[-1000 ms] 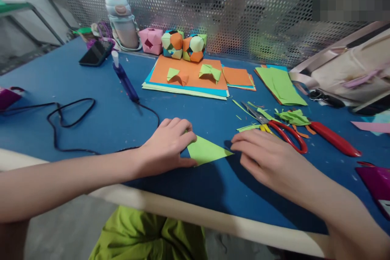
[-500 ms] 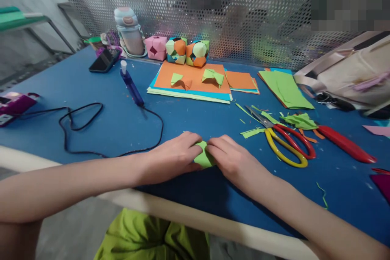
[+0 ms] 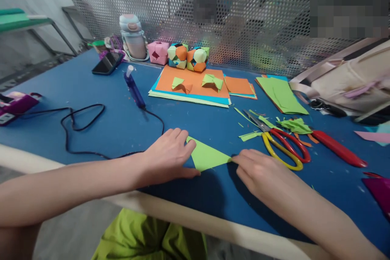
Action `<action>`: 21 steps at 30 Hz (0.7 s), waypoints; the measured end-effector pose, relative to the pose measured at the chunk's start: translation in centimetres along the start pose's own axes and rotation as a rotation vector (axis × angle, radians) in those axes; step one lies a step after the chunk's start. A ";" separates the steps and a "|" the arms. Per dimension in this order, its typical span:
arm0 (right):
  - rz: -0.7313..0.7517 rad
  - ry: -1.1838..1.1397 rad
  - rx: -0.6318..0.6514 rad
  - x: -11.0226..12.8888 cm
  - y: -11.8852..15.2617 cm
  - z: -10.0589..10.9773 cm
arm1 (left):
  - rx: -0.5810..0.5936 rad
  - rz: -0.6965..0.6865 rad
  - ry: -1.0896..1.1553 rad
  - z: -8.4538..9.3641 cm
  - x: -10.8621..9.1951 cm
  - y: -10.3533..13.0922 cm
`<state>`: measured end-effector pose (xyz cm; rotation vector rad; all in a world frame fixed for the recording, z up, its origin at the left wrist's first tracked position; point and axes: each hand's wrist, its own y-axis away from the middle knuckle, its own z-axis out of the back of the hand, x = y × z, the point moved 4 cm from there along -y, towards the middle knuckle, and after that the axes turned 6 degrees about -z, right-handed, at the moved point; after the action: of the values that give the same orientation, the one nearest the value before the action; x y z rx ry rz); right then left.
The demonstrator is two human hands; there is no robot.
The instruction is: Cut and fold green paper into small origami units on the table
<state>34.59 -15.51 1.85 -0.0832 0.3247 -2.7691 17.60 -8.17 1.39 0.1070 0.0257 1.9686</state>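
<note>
A light green paper triangle (image 3: 209,156) shows between my hands near the front of the blue table. My left hand (image 3: 172,152) holds its left side, the thumb at the lower corner and the fingers by the upper one. The pointed right corner is pinched between the closed fingertips of my right hand (image 3: 254,168). Farther back, small folded green and orange pieces (image 3: 182,85) rest on an orange sheet (image 3: 195,73). Scissors (image 3: 282,144) with red and yellow handles lie right of my right hand, beside green paper scraps (image 3: 295,126).
Behind stand a bottle (image 3: 134,38), a pink paper cube (image 3: 158,52) and two multicoloured paper balls (image 3: 198,58). A blue glue gun (image 3: 134,89) trails a black cord at left. Green strips (image 3: 283,94), a red-handled tool (image 3: 338,148) and a bag (image 3: 350,75) are at right.
My right hand has moved right, away from my left, with the paper's corner. More of the green paper shows now, as a triangle. The camera view has shifted slightly.
</note>
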 end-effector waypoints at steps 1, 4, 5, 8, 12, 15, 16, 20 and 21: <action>-0.021 -0.027 -0.059 0.0 -0.2 0.5 | -0.004 0.007 0.013 0.0 0.1 0.1; -0.038 -0.102 -0.220 0.3 -0.6 1.6 | -0.060 0.034 0.081 0.4 0.5 0.4; -0.018 -0.125 -0.222 0.6 -0.7 1.6 | -0.099 0.046 0.104 0.6 0.7 0.5; 0.031 -0.197 -0.123 1.2 -1.1 0.7 | -0.225 0.077 0.167 1.1 1.6 0.6; -0.100 -0.366 -0.105 0.5 -1.8 -0.8 | -0.305 0.059 0.319 0.7 2.3 0.3; -0.208 -0.552 -0.105 -0.1 -2.6 -1.4 | -0.362 0.013 0.434 0.3 2.3 -0.4; -0.228 -0.611 -0.108 -0.2 -2.9 -1.4 | -0.378 -0.008 0.473 0.2 2.2 -0.7; -0.429 -0.795 -0.188 -0.7 -3.3 -1.4 | -0.451 0.090 0.646 0.2 2.4 -1.4; -0.504 -0.846 -0.212 -0.8 -3.3 -1.5 | -0.477 0.166 0.695 0.2 2.7 -1.4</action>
<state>34.13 -11.90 1.10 -1.5057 0.3919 -2.8194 17.90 -5.12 1.63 -0.9084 -0.0008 2.0328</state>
